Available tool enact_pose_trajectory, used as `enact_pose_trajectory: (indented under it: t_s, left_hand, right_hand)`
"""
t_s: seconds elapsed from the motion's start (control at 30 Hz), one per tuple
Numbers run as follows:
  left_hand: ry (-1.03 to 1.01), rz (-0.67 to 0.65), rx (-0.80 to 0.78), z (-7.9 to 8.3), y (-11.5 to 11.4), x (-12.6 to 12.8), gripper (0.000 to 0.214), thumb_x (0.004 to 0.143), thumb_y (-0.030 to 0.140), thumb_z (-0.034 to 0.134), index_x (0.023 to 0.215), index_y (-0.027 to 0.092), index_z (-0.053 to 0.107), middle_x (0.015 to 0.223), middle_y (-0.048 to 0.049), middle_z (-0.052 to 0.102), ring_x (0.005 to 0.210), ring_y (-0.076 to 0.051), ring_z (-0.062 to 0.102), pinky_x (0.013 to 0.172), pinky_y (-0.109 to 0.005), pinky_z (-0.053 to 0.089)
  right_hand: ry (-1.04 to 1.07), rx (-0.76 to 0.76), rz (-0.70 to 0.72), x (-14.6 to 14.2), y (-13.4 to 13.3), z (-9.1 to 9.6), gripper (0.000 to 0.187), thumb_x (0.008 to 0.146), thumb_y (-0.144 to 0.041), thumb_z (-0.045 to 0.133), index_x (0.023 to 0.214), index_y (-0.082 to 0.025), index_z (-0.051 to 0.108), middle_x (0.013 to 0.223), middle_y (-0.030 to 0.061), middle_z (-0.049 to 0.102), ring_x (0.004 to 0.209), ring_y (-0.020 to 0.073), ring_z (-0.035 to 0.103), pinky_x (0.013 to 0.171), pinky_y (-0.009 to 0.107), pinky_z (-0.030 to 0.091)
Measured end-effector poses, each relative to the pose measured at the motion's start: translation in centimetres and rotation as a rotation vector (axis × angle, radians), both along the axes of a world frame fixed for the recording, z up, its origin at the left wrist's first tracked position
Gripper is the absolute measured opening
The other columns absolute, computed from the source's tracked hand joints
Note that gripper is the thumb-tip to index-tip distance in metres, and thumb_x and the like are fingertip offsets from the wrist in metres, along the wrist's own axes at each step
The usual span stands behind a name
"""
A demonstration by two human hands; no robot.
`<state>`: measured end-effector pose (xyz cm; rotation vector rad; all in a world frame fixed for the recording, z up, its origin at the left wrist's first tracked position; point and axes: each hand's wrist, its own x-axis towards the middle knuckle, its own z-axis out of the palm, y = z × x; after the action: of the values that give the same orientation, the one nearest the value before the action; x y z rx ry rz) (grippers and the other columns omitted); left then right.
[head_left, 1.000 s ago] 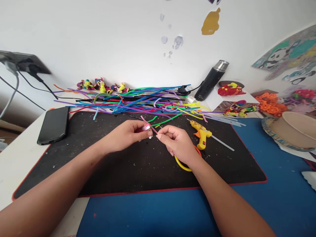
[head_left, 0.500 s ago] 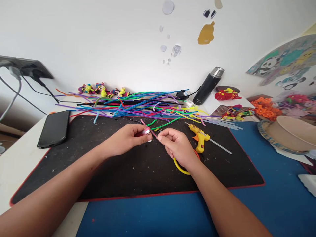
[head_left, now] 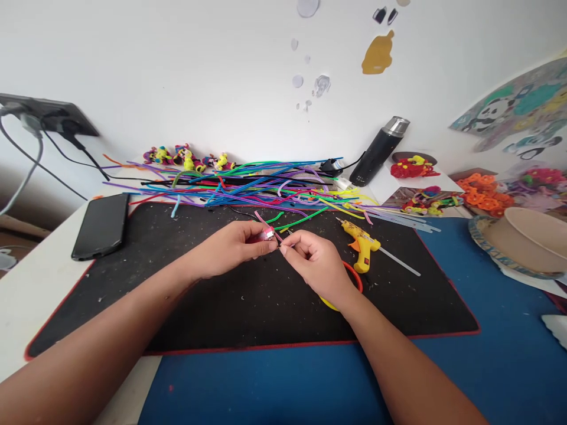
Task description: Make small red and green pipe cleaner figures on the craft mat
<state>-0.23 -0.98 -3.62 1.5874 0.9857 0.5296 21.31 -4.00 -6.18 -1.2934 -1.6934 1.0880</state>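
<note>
Near the middle of the black mat point(head_left: 221, 313), my left hand point(head_left: 234, 245) is closed on a small pink piece with a shiny white part point(head_left: 269, 234). A pink pipe cleaner point(head_left: 262, 219) sticks up past its fingers. My right hand point(head_left: 316, 260), close on the right, pinches the pipe cleaner's other end between thumb and forefinger. Beneath this palm show red and yellow loops point(head_left: 357, 276), like scissor handles; whether they are held or lie on the mat I cannot tell. To the right lies a yellow glue gun point(head_left: 363, 245) with a clear glue stick in its back.
Many coloured pipe cleaners point(head_left: 248, 186) lie along the wall, with small yellow and purple figures point(head_left: 188, 158) behind. A phone point(head_left: 101, 226) rests at left. A black flask point(head_left: 378, 152) leans at the back; orange pieces point(head_left: 482, 193) and a round bowl point(head_left: 527, 245) stand at right.
My right hand's fingertips have come closer to the left hand along the pink pipe cleaner. More of the red loop shows beneath the right hand. The whole view has shifted slightly.
</note>
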Motion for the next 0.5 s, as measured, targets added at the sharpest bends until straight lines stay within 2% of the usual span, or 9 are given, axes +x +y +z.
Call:
enact_pose_trajectory:
  t_s: [0.27,0.5]
  left_hand:
    - [0.009,-0.001,0.010,-0.36,0.15,-0.09,0.037,0.089,0.054,0.068,0.081,0.019,0.059,0.071,0.0044,0.041,0.064,-0.012,0.033,0.058,-0.025,0.028]
    - [0.058,0.023,0.063,-0.71,0.18,-0.03,0.034,0.089,0.051,0.065,0.084,0.018,0.062,0.076,0.0024,0.047,0.070,-0.013,0.040,0.064,-0.026,0.034]
  right_hand:
    - [-0.060,0.060,0.006,-0.03,-0.03,-0.02,0.009,0.091,-0.026,0.065,0.088,-0.021,0.073,0.056,-0.0081,0.038,0.052,0.0113,0.037,0.052,0.027,0.030]
    - [-0.066,0.035,0.031,0.06,0.01,-0.08,0.011,0.093,-0.030,0.064,0.088,-0.023,0.072,0.057,-0.0066,0.040,0.053,0.0125,0.038,0.053,0.027,0.032]
